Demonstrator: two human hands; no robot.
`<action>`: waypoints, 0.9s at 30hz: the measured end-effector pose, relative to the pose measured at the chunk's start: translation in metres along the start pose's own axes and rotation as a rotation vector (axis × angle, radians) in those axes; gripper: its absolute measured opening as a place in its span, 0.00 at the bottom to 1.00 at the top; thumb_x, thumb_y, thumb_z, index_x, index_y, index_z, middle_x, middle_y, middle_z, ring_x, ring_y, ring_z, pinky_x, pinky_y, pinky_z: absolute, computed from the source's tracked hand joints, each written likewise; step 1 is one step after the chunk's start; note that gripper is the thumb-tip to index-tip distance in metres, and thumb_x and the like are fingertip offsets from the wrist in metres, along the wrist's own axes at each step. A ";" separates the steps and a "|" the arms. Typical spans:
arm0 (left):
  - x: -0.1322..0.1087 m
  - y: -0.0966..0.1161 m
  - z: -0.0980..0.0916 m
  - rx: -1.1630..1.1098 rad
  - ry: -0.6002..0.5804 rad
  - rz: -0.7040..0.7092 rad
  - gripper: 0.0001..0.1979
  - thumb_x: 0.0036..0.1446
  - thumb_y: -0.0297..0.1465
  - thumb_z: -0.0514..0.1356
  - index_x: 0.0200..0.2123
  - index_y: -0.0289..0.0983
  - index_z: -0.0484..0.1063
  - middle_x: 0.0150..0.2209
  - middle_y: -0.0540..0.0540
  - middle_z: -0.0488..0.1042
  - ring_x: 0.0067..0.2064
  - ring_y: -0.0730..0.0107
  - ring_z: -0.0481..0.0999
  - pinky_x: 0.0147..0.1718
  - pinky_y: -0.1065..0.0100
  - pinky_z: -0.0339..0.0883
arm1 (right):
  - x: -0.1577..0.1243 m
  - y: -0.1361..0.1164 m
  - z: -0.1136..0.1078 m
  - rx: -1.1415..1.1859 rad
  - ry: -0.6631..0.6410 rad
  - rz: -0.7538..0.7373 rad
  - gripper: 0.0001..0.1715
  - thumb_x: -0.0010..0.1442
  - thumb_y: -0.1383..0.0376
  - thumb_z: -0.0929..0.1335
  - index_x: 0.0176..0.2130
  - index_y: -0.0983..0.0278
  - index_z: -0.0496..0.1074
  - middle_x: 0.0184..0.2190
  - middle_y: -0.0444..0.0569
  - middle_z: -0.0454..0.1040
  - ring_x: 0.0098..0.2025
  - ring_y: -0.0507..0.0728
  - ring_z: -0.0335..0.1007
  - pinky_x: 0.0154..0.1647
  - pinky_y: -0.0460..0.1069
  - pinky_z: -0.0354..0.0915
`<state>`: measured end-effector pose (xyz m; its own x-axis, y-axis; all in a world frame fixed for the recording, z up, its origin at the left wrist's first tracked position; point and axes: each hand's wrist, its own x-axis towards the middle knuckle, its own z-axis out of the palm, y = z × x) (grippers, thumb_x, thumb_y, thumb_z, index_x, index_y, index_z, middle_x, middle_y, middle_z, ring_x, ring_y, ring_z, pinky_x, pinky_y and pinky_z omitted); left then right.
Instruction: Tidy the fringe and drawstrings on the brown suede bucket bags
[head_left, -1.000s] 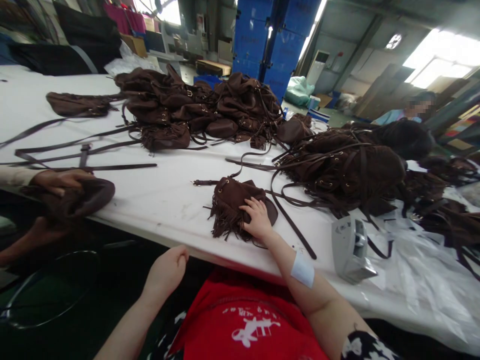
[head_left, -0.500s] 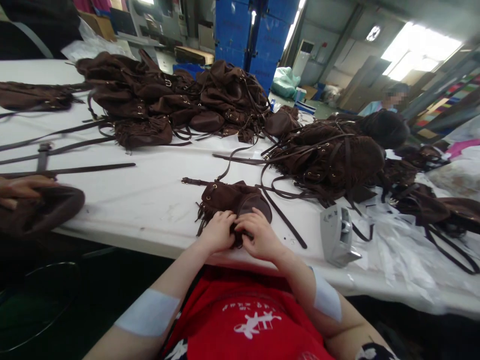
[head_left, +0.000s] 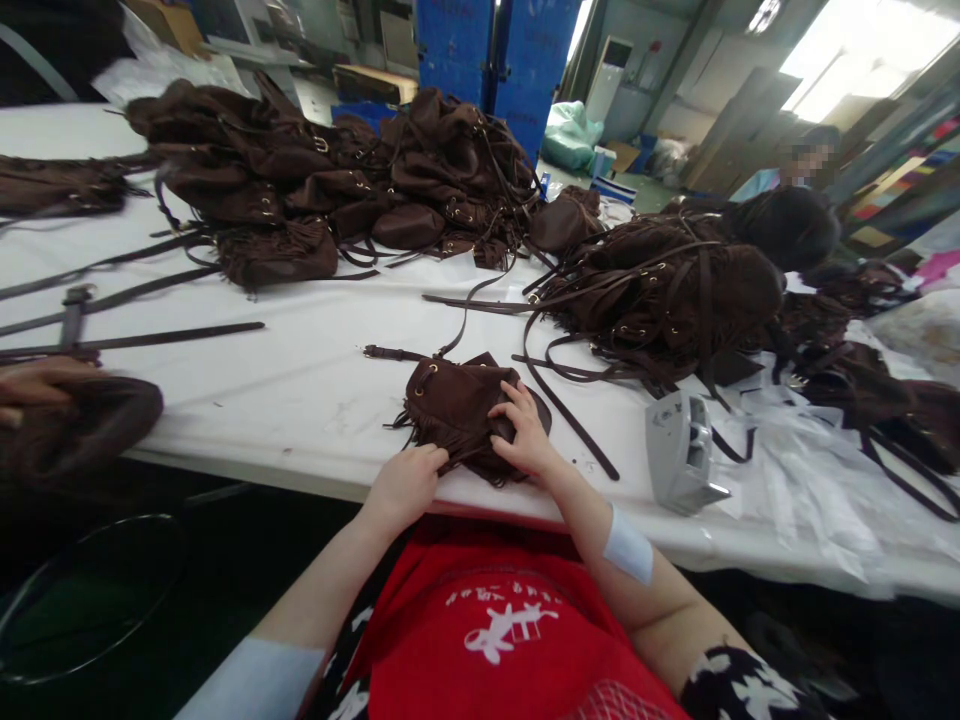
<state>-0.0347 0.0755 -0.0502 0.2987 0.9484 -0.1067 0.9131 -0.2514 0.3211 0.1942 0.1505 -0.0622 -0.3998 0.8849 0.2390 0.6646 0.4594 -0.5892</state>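
A small dark brown suede bag [head_left: 456, 405] with fringe lies on the white table [head_left: 300, 380] close to its near edge. My left hand [head_left: 405, 485] is closed on the fringe at the bag's near side. My right hand [head_left: 525, 435] rests on top of the bag, fingers curled and pressing its right part. A thin brown strap [head_left: 442, 345] runs from the bag toward the back.
Heaps of the same brown bags [head_left: 330, 190] [head_left: 667, 290] fill the back and right of the table. Loose straps [head_left: 135, 340] lie at left. A grey tape dispenser [head_left: 682, 450] stands right of my bag. Another person's hand [head_left: 37, 385] holds a bag at far left.
My left hand came up from below the table edge to the bag's fringe. My right hand stayed on the bag, which shifted a little. The camera swung slightly.
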 end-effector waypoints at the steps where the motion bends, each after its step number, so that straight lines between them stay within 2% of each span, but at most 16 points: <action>1: -0.006 -0.005 -0.005 0.001 0.007 -0.036 0.13 0.56 0.22 0.47 0.32 0.40 0.69 0.34 0.46 0.73 0.38 0.63 0.73 0.37 0.65 0.61 | -0.001 0.003 0.000 0.036 0.040 0.032 0.19 0.47 0.68 0.67 0.43 0.61 0.72 0.67 0.51 0.50 0.70 0.65 0.38 0.66 0.63 0.44; 5: -0.020 -0.025 -0.025 -0.004 0.085 -0.211 0.12 0.58 0.26 0.47 0.29 0.41 0.68 0.33 0.48 0.73 0.35 0.65 0.71 0.33 0.67 0.58 | -0.006 0.017 0.009 0.165 0.179 0.161 0.23 0.48 0.67 0.65 0.46 0.62 0.71 0.67 0.54 0.49 0.68 0.62 0.46 0.67 0.59 0.47; 7: -0.025 -0.036 -0.037 0.060 0.186 -0.349 0.12 0.59 0.27 0.47 0.30 0.40 0.68 0.34 0.47 0.73 0.34 0.65 0.71 0.30 0.66 0.57 | -0.004 0.026 0.011 0.251 0.250 0.232 0.23 0.49 0.67 0.63 0.46 0.62 0.70 0.63 0.54 0.59 0.65 0.61 0.53 0.65 0.58 0.50; 10: -0.036 -0.055 -0.060 0.156 0.365 -0.532 0.13 0.60 0.27 0.45 0.32 0.39 0.69 0.36 0.47 0.73 0.36 0.63 0.71 0.30 0.67 0.57 | 0.003 0.045 0.006 0.508 0.371 0.399 0.23 0.49 0.67 0.61 0.46 0.62 0.70 0.49 0.50 0.73 0.52 0.58 0.68 0.59 0.57 0.60; 12: -0.043 -0.063 -0.073 0.152 0.491 -0.567 0.12 0.59 0.27 0.46 0.33 0.39 0.69 0.36 0.48 0.73 0.39 0.63 0.71 0.33 0.67 0.60 | 0.010 0.057 -0.002 0.756 0.392 0.501 0.24 0.49 0.67 0.62 0.48 0.62 0.68 0.43 0.47 0.75 0.45 0.57 0.72 0.53 0.56 0.66; 14: -0.044 -0.060 -0.077 0.096 0.618 -0.541 0.10 0.58 0.27 0.48 0.36 0.38 0.70 0.37 0.48 0.73 0.39 0.64 0.71 0.37 0.66 0.63 | 0.016 0.064 -0.009 1.000 0.413 0.568 0.26 0.48 0.67 0.63 0.49 0.62 0.66 0.39 0.45 0.76 0.40 0.55 0.74 0.49 0.55 0.69; 16: -0.037 -0.043 -0.071 -0.033 0.649 -0.415 0.10 0.57 0.29 0.50 0.39 0.38 0.70 0.38 0.47 0.74 0.36 0.66 0.72 0.39 0.66 0.66 | 0.022 0.066 -0.012 1.186 0.456 0.602 0.26 0.48 0.68 0.63 0.49 0.61 0.65 0.38 0.43 0.77 0.39 0.55 0.74 0.47 0.55 0.71; 18: -0.021 -0.013 -0.053 -0.196 0.542 -0.168 0.11 0.58 0.31 0.51 0.41 0.37 0.70 0.40 0.45 0.74 0.36 0.67 0.73 0.39 0.67 0.68 | 0.026 0.064 -0.013 1.297 0.499 0.629 0.24 0.49 0.69 0.63 0.48 0.61 0.66 0.38 0.44 0.77 0.40 0.55 0.75 0.48 0.56 0.71; 20: 0.002 0.023 -0.030 -0.283 0.416 0.118 0.12 0.59 0.33 0.53 0.43 0.37 0.70 0.44 0.43 0.74 0.46 0.63 0.73 0.48 0.65 0.68 | 0.028 0.060 -0.013 1.384 0.529 0.680 0.22 0.50 0.69 0.62 0.46 0.61 0.68 0.39 0.44 0.78 0.42 0.55 0.75 0.48 0.56 0.71; 22: 0.028 0.056 -0.005 -0.283 0.382 0.276 0.19 0.57 0.34 0.57 0.52 0.37 0.67 0.55 0.40 0.68 0.56 0.59 0.67 0.58 0.59 0.61 | 0.030 0.055 -0.013 1.451 0.547 0.731 0.19 0.51 0.70 0.61 0.43 0.62 0.69 0.37 0.45 0.78 0.42 0.56 0.75 0.49 0.55 0.71; 24: 0.056 0.081 0.015 -0.242 0.371 0.329 0.26 0.53 0.31 0.61 0.57 0.38 0.64 0.62 0.39 0.60 0.62 0.52 0.58 0.62 0.53 0.55 | 0.030 0.051 -0.016 1.489 0.541 0.760 0.16 0.52 0.70 0.60 0.40 0.63 0.69 0.34 0.46 0.78 0.40 0.56 0.75 0.49 0.55 0.72; 27: 0.089 0.102 0.029 -0.210 0.407 0.257 0.21 0.53 0.23 0.56 0.51 0.38 0.70 0.57 0.39 0.64 0.59 0.54 0.61 0.60 0.53 0.58 | 0.029 0.044 -0.029 1.493 0.489 0.763 0.11 0.53 0.69 0.60 0.34 0.64 0.70 0.28 0.50 0.77 0.37 0.59 0.76 0.47 0.57 0.72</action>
<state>0.0930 0.1285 -0.0541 0.3359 0.8700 0.3610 0.7364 -0.4815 0.4752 0.2303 0.1982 -0.0587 0.0960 0.9194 -0.3815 -0.6176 -0.2456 -0.7472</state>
